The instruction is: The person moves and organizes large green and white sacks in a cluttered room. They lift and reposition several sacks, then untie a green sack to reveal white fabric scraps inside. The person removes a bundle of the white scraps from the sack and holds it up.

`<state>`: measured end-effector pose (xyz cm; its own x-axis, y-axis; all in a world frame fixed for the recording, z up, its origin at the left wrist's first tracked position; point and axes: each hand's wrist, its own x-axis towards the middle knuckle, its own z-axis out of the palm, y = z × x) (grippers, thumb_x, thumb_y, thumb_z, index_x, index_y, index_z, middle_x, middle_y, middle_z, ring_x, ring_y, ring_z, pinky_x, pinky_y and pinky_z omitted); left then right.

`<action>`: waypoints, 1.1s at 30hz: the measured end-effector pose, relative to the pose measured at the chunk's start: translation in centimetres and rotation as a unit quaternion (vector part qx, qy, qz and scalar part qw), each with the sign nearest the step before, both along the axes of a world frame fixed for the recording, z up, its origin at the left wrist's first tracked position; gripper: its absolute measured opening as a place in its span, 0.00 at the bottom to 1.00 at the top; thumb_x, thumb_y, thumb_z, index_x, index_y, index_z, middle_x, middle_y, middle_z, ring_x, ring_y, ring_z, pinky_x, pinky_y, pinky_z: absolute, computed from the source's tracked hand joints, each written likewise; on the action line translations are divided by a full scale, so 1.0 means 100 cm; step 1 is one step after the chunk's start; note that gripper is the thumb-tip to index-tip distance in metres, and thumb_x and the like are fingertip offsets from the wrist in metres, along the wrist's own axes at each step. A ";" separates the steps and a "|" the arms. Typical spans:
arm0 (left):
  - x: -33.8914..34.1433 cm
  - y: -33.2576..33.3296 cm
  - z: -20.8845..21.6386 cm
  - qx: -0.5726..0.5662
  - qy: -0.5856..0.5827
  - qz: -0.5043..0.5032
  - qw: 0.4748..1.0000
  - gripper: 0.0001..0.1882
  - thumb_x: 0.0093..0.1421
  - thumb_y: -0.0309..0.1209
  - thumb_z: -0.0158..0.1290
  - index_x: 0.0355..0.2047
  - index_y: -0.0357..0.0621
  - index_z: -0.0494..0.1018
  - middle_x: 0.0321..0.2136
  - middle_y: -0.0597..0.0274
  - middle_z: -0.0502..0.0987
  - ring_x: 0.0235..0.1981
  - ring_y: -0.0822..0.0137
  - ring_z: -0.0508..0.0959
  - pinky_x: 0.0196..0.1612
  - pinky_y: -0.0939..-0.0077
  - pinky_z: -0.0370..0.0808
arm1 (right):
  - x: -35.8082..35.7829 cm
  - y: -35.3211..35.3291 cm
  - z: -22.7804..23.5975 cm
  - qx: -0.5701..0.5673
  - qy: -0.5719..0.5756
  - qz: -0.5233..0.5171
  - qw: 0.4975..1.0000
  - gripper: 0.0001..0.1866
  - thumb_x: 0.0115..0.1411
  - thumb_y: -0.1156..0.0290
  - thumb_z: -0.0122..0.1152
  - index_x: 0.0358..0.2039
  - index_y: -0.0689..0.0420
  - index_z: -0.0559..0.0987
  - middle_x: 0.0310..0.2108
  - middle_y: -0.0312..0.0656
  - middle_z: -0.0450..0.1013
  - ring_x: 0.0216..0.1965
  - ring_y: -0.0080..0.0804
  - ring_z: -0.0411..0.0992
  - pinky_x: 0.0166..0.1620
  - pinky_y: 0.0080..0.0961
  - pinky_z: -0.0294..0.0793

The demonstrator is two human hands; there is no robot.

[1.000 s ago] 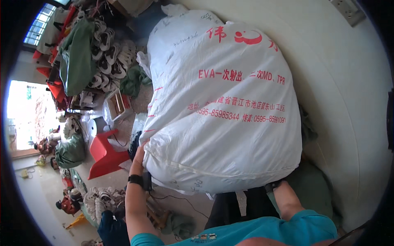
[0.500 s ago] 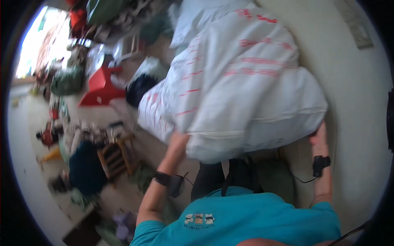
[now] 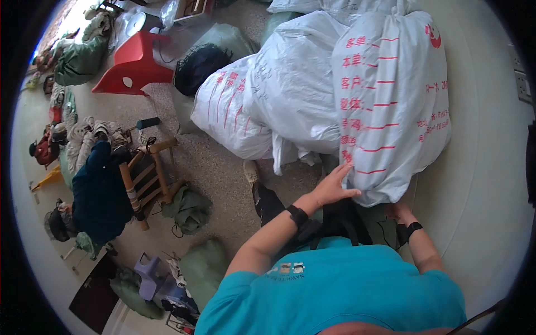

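White sack (image 3: 385, 111) rests against spread left fingers (image 3: 341, 169); right fingers (image 3: 393, 209) below, grip unclear.

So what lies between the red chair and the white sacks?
In the head view, a dark bundle, with a pale green bag beside it, lies between the red chair and the white sacks.

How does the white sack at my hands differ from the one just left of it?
The right sack shows bold red print; the middle sack, faint dark markings. Your left hand is at the right sack's lower end, away from the middle sack. Both are white and bulging.
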<state>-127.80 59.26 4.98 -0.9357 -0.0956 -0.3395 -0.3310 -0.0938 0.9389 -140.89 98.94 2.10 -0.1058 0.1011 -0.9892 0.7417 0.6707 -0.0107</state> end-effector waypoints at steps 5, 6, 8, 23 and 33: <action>0.094 -0.111 -0.026 0.029 -0.104 0.099 0.989 0.26 0.55 0.40 0.58 0.50 0.37 0.70 0.40 0.52 0.78 0.40 0.63 0.79 0.43 0.71 0.75 | 0.096 -0.140 0.020 -0.048 0.093 0.072 0.992 0.20 0.63 0.57 0.50 0.45 0.61 0.72 0.35 0.43 0.75 0.34 0.30 0.75 0.38 0.27 0.77; 0.121 -0.138 -0.030 -0.061 -0.172 0.090 0.979 0.24 0.56 0.40 0.56 0.48 0.36 0.71 0.39 0.52 0.79 0.41 0.64 0.79 0.43 0.72 0.74 | 0.108 -0.175 0.023 -0.039 0.062 0.033 0.997 0.19 0.62 0.57 0.52 0.43 0.61 0.73 0.35 0.43 0.75 0.33 0.29 0.75 0.38 0.26 0.76; 0.175 -0.183 -0.036 -0.011 -0.230 0.171 0.958 0.22 0.58 0.40 0.55 0.46 0.36 0.73 0.38 0.53 0.79 0.41 0.65 0.78 0.45 0.72 0.73 | 0.130 -0.249 0.013 -0.041 0.005 0.012 0.999 0.17 0.61 0.58 0.54 0.39 0.60 0.74 0.35 0.42 0.75 0.32 0.28 0.75 0.38 0.24 0.76; 0.337 -0.376 -0.183 -0.178 -0.377 0.256 0.872 0.25 0.61 0.46 0.46 0.42 0.33 0.74 0.37 0.44 0.78 0.42 0.51 0.78 0.46 0.64 0.71 | 0.172 -0.451 -0.171 0.049 0.273 0.343 0.897 0.49 0.45 0.46 0.68 0.56 0.72 0.60 0.56 0.61 0.61 0.60 0.49 0.59 0.59 0.38 0.60; 0.258 -0.508 -0.319 -0.362 -0.247 0.237 0.867 0.25 0.57 0.32 0.48 0.51 0.26 0.66 0.49 0.34 0.69 0.52 0.41 0.67 0.57 0.57 0.63 | 0.159 -0.480 -0.249 0.056 0.276 0.330 0.901 0.64 0.36 0.56 0.74 0.62 0.74 0.40 0.64 0.66 0.39 0.67 0.55 0.40 0.67 0.35 0.43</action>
<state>-102.01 8.46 -26.91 -0.4907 -0.7851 -0.3779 -0.7950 0.2260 0.5629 -125.02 50.97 -22.80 -0.6516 -0.0684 -0.7555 0.0830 0.9835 -0.1607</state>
